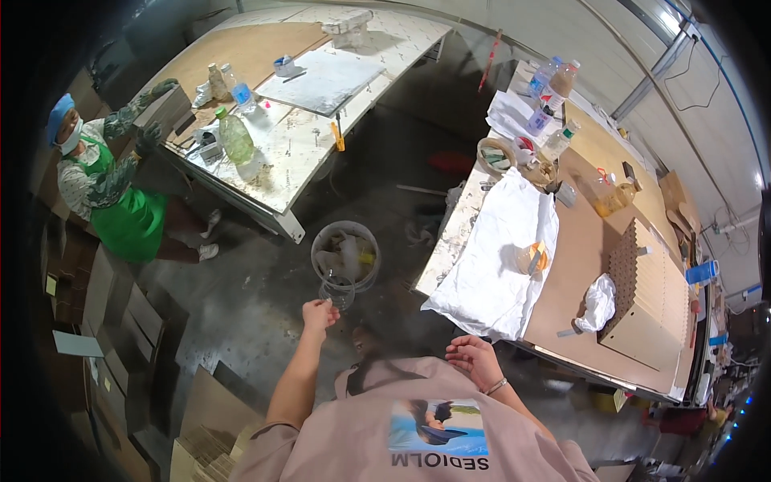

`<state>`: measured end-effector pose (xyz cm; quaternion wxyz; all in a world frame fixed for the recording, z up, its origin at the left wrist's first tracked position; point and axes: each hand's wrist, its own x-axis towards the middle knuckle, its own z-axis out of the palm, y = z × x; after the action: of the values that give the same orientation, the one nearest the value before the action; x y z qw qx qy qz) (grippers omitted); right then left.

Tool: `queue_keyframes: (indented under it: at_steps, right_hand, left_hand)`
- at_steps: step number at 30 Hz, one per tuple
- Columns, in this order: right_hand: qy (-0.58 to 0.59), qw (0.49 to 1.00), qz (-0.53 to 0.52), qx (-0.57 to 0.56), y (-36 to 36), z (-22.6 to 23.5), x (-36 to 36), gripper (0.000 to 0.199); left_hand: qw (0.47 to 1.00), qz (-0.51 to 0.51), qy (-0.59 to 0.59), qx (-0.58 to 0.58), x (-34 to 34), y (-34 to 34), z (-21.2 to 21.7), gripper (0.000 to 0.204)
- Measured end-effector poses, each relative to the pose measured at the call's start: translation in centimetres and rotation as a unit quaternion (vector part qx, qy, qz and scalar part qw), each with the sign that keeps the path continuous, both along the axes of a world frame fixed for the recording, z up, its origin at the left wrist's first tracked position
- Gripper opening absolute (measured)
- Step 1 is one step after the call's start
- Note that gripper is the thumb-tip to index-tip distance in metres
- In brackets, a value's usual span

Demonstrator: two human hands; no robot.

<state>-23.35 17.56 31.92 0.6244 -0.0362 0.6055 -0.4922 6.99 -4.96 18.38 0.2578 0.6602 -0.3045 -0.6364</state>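
While the left hand (320, 313) is pinching a clear plastic cup (338, 292) above the waste bucket (345, 255), seemingly for tipping; the right hand (475, 359) is hanging loosely open, holding nothing.

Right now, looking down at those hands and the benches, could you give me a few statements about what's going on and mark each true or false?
1. The left hand pinches a clear plastic cup by its rim. True.
2. The right hand grips a pair of scissors. False: it is open and holds nothing.
3. A clear bin with scraps in it stands on the floor just beyond the cup. True.
4. The white sheet lies on the left bench. False: it is spread over the near end of the right bench and hangs over its edge.
5. A person in a green apron stands at the left bench. True.
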Motion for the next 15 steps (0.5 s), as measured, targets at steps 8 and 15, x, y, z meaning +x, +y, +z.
queue_keyframes:
  at_steps: [8, 15]
  right_hand:
    - [0.017, 0.999, -0.018, 0.021, 0.1, -0.4, 1.4, 0.016]
    - [0.036, 0.998, -0.04, 0.027, -1.0, 0.3, 2.5, 0.014]
  left_hand:
    - [0.998, -0.043, -0.042, -0.033, 0.0, -2.3, -4.2, 0.053]
    - [0.993, -0.113, 0.044, -0.018, 2.1, -0.2, -8.5, 0.02]
